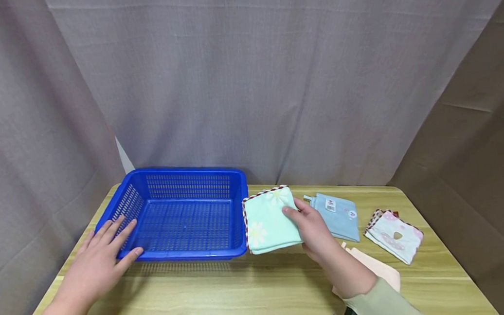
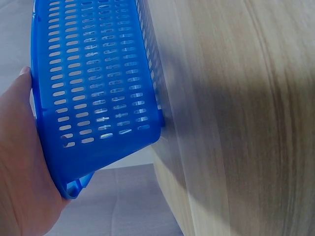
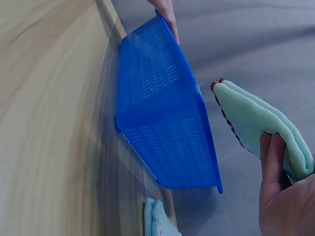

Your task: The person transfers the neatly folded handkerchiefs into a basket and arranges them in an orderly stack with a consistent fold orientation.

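A folded mint-green towel with pale flowers and a red-and-white checked edge is pinched between the thumb and fingers of my right hand. In the right wrist view the towel hangs in the air beside the basket's rim. My left hand rests with spread fingers over the near left corner of a blue plastic basket. From the left wrist, the hand lies along the rim of the slotted basket wall. Only bare slotted floor shows inside the basket.
Right of the basket lie a folded blue towel with a label and a white-and-pink towel with a checked edge. A peach towel is partly hidden under my right forearm. Grey curtain hangs behind the wooden table.
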### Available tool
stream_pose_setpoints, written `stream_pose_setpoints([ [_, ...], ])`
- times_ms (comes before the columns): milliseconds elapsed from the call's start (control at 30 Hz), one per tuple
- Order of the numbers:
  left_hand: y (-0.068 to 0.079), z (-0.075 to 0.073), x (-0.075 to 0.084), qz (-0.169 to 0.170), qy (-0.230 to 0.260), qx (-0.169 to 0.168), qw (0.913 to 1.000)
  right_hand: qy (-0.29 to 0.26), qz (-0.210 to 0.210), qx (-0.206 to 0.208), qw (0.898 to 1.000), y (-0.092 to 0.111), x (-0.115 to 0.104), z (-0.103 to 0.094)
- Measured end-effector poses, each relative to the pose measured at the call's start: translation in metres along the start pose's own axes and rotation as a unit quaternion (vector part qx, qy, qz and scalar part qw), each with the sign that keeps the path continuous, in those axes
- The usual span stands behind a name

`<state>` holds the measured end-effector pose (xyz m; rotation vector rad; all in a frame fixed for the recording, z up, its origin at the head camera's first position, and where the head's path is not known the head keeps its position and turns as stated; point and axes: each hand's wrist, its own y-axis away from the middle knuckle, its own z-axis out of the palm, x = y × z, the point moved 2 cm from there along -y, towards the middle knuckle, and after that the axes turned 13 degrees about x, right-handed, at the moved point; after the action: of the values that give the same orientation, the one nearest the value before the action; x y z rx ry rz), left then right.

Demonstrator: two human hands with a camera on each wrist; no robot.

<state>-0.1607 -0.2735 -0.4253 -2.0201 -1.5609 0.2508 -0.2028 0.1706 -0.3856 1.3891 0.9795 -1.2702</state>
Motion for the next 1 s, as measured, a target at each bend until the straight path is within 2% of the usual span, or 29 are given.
stream_pose_setpoints([
  [333, -0.001, 0.0, 0.002, -0.001, -0.003, -0.003, 1.0, -0.031, -0.005, -0.006, 0.999, -0.004, -0.001, 0.014],
  [600, 0.001, -0.003, 0.003, 0.0, 0.004, 0.009, 1.0, -0.036, -0.012, -0.007, 0.999, -0.005, 0.0, 0.02],
  [1000, 0.0, -0.003, 0.002, -0.002, 0.0, 0.001, 1.0, -0.053, -0.002, 0.003, 0.999, -0.009, 0.0, 0.034],
])
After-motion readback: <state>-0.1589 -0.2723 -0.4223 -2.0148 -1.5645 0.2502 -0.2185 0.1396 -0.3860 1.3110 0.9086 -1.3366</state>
